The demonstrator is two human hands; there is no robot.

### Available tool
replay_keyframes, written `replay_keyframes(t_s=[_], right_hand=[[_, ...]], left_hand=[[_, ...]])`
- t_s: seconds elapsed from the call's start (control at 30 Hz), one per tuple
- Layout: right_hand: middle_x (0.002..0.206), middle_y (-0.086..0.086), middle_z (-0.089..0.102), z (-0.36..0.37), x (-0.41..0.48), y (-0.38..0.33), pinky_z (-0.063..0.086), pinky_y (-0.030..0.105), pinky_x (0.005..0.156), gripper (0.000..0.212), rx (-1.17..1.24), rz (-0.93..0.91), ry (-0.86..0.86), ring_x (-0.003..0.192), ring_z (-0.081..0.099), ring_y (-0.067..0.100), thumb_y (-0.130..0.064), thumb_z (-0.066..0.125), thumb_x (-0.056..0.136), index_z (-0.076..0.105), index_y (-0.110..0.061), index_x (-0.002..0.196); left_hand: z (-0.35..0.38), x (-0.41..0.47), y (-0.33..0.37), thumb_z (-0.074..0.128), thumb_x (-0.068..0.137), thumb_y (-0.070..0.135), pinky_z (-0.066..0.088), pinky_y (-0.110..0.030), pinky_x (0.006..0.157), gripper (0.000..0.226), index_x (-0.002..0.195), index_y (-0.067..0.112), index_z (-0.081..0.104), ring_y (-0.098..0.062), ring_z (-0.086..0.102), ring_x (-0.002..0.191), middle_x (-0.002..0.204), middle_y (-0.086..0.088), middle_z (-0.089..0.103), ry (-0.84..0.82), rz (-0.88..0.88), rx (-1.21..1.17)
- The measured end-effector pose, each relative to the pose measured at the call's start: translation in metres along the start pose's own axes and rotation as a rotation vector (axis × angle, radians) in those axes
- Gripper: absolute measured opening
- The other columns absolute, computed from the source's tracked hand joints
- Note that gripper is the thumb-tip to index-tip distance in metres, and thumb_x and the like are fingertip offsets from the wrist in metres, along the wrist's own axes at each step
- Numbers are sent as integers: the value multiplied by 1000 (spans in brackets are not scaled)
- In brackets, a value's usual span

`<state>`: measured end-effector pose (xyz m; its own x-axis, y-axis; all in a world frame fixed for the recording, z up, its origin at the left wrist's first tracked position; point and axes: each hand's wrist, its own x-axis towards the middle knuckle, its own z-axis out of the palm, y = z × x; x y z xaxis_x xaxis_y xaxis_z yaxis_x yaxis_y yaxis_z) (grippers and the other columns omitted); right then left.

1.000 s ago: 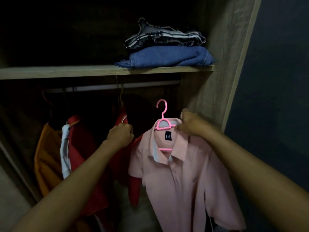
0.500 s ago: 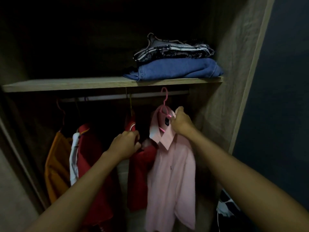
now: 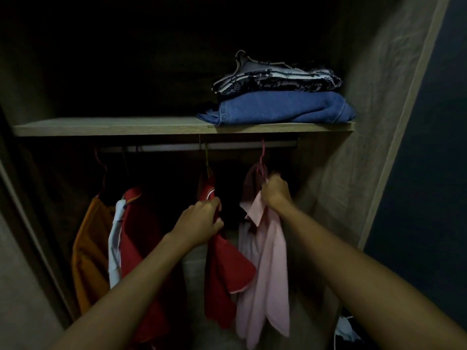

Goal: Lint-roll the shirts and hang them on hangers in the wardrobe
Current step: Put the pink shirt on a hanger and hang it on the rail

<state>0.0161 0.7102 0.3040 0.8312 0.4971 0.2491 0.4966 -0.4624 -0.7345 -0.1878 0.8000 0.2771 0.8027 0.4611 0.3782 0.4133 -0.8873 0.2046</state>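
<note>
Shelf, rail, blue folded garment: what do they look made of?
Shelf: wood-grain board, matte, probably laminate; printed grain and a square edge show.
Rail: pale smooth bar, likely metal; too dim to confirm.
Blue folded garment: denim, judging by thick weave and stitched seams.

A single head-worn wide-angle view looks forward and slightly up into the open wardrobe [image 3: 394,97] — close, at arm's length from the rail [image 3: 197,148] — with the shelf [image 3: 126,126] near eye level and both forearms reaching in from below.
</note>
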Motion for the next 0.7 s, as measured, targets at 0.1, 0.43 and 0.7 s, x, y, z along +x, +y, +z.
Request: replay_keyframes(t_s=[0.1, 0.43, 0.7], right_hand=[[128, 27, 61, 2, 0, 2, 48, 38, 91, 35, -4, -28, -23, 118, 59, 42, -21, 52, 100, 51, 1, 128], [134, 14, 50, 5, -35, -25, 38, 46, 103, 31, -171, -233, 22, 128, 43, 32, -27, 55, 97, 52, -16, 126], [75, -5, 58, 69, -144, -81, 47, 29, 62, 8, 293, -685, -46, 63, 54, 8, -23, 61, 93, 56, -18, 89]], left_hand=[[-3, -2, -1, 60, 88, 30, 54, -41, 80, 28, 112, 18, 53, -34, 66, 100, 111, -8, 66, 3, 7, 9], [-28, -31, -17, 59, 93, 44, 51, -42, 87, 45, 130, 19, 50, -26, 60, 107, 115, -5, 62, 171, 45, -15], [-89, -107, -67, 60, 95, 28, 38, -48, 110, 49, 137, 3, 55, -32, 47, 133, 137, -17, 57, 957, 20, 42]])
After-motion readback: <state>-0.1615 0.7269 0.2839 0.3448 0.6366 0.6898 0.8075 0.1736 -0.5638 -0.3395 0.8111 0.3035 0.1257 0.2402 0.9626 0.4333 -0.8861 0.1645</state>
